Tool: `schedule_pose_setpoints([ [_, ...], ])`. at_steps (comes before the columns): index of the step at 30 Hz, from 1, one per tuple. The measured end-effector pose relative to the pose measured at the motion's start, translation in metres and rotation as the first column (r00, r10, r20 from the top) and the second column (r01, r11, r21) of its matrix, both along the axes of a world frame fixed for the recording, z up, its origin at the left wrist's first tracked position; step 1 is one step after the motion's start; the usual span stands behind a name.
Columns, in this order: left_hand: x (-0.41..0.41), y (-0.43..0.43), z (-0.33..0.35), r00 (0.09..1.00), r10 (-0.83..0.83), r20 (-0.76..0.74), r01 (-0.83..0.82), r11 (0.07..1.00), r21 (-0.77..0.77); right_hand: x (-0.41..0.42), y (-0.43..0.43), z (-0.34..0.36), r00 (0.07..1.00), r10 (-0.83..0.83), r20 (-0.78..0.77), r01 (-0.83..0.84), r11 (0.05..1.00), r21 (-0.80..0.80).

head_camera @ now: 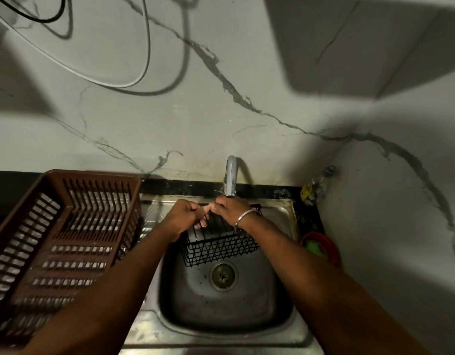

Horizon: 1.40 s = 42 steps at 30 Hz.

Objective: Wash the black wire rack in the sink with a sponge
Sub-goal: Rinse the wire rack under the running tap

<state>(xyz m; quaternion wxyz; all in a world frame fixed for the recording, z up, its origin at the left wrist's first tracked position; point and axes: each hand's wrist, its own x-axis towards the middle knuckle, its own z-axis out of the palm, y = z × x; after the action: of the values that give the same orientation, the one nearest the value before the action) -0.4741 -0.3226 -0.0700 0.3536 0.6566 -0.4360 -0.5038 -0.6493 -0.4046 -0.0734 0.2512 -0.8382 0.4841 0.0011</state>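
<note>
My two bare forearms come in from the bottom edge and meet over the stainless steel sink (277, 298), whose round drain strainer (223, 275) sits mid-basin. The black wire rack (218, 245), a small basket of diamond mesh, hangs above the drain, toward 12 o'clock in the basin, its mesh front tilted toward me. My left hand (181, 217) has its grip curled round the rack's left end, fingertips showing through the wires. My right hand (231, 210), a silver bangle (243, 217) on the wrist, lies over the rack's upper rim with fingers bent down on it; it grips the rack, though I cannot tell if anything else is under the palm. Just beyond the hands, at 12 o'clock, the curved chrome tap (231, 176) points its spout at my right knuckles.

At 9 o'clock a brown slotted plastic dish basket (67, 226) stands on the steel drainboard, touching my left forearm's side. At 3 o'clock, on the dark desk edge, a red bowl (329, 248) holds something green (314, 248), and a clear bottle with a yellow label (314, 187) stands in the corner at 2 o'clock. Cables (134, 83) loop across the marbled wall behind.
</note>
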Motion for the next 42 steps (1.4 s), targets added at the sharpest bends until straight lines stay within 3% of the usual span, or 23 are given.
schedule_pose_setpoints([
  [5, 0.007, 0.002, -0.005, 0.979, 0.133, -0.152, -0.129, 0.991, 0.036, 0.007, 0.026, -0.007, 0.994, 0.099, -0.052, -0.110, 0.958, -0.265],
  [9, 0.017, 0.004, -0.014, 0.977, 0.137, -0.165, -0.131, 0.990, 0.048, -0.004, 0.052, -0.026, 0.993, -0.069, -0.094, 0.040, 0.957, -0.286],
  [12, 0.019, 0.004, -0.022, 0.976, 0.137, -0.172, -0.132, 0.990, 0.043, -0.003, 0.074, -0.038, 0.999, 0.003, -0.044, -0.020, 0.914, -0.406],
  [15, 0.014, 0.006, -0.024, 0.972, 0.152, -0.180, -0.150, 0.988, 0.028, -0.007, 0.077, -0.038, 0.997, -0.072, -0.018, 0.057, 0.900, -0.432],
  [18, 0.009, 0.001, -0.023, 0.963, 0.162, -0.214, -0.165, 0.986, 0.004, -0.012, 0.080, -0.041, 1.000, 0.014, -0.021, -0.023, 0.861, -0.507],
  [21, 0.007, -0.003, -0.017, 0.958, 0.163, -0.236, -0.170, 0.985, -0.009, -0.015, 0.077, -0.037, 0.998, -0.056, 0.032, 0.065, 0.846, -0.529],
  [27, 0.013, -0.006, -0.017, 0.950, 0.196, -0.244, -0.207, 0.978, -0.017, -0.014, 0.073, -0.035, 0.999, 0.014, 0.042, 0.014, 0.792, -0.610],
  [30, 0.015, -0.005, -0.022, 0.925, 0.212, -0.316, -0.220, 0.975, 0.011, -0.007, 0.076, -0.037, 0.995, 0.088, 0.038, -0.046, 0.781, -0.623],
  [35, 0.017, -0.001, -0.020, 0.926, 0.210, -0.314, -0.224, 0.974, -0.009, -0.003, 0.081, -0.035, 0.997, 0.060, 0.038, -0.024, 0.787, -0.616],
  [39, 0.022, 0.003, -0.023, 0.932, 0.211, -0.294, -0.226, 0.974, -0.017, -0.007, 0.076, -0.030, 0.996, -0.079, 0.045, 0.091, 0.826, -0.556],
  [42, 0.025, 0.005, -0.026, 0.938, 0.216, -0.271, -0.228, 0.973, -0.013, -0.013, 0.073, -0.033, 1.000, -0.012, -0.002, 0.009, 0.815, -0.579],
])
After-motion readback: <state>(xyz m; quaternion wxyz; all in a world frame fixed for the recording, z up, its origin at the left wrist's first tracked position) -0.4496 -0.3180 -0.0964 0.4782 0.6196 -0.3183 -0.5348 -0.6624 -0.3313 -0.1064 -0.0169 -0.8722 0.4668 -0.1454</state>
